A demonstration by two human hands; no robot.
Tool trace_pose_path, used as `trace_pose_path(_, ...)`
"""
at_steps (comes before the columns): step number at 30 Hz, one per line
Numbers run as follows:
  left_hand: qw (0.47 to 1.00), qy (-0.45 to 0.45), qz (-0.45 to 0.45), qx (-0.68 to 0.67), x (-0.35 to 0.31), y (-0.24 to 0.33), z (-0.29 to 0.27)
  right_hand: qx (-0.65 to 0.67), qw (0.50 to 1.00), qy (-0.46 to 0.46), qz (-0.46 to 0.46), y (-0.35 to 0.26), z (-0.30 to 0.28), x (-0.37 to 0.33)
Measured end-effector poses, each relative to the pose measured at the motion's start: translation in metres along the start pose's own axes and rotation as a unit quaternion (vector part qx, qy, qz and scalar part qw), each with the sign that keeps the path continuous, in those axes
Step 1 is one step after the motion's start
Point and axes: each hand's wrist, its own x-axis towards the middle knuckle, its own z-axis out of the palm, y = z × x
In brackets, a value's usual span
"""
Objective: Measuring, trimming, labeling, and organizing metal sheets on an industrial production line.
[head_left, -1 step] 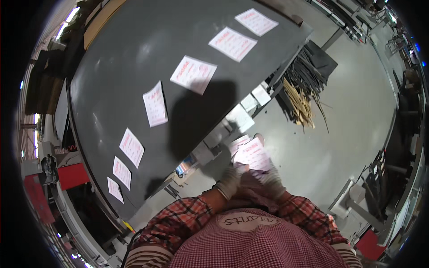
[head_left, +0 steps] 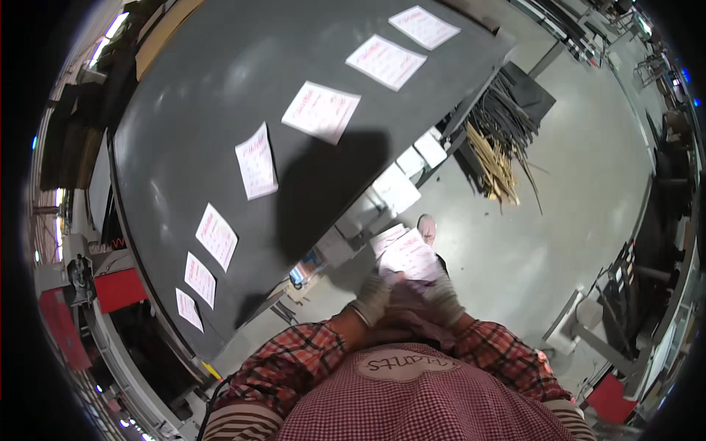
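Note:
In front of my apron I hold white paper sheets with red print in both gloved hands. My left hand is closed on their near left edge, its thumb over the top. Blurred a little, my right hand grips their right side. Another sheet sticks out behind the top one, to the left. On the dark table, several similar sheets lie apart in a curved row, among them one near the middle and one farther left.
White boxes stand along the table's near side. Black and tan strips lie piled on the floor at the right. Red-and-grey machinery stands left of the table. One shoe shows beyond the held sheets.
The view has shifted slightly, so the table sheets sit a little higher. The held sheets have moved slightly left, and more of the shoe shows. Both hands keep their grip.

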Motion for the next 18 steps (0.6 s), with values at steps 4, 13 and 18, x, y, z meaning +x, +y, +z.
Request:
trace_pose_path(4, 0.991, 0.027, -0.07, -0.113, -0.018, -0.032, -0.063, 0.252, 0.942, 0.029, 0.22, 0.046, 0.078, -0.031)
trace_pose_path(13, 0.979, 0.172, -0.008, 0.107, 0.091, -0.131, -0.232, 0.169, 0.915, 0.019, 0.366, 0.081, 0.108, -0.12)
trace_pose_path(18, 0.915, 0.195, 0.004, 0.353, 0.137, -0.068, -0.19, 0.157, 0.833, 0.098, 0.522, 0.108, 0.08, -0.193)
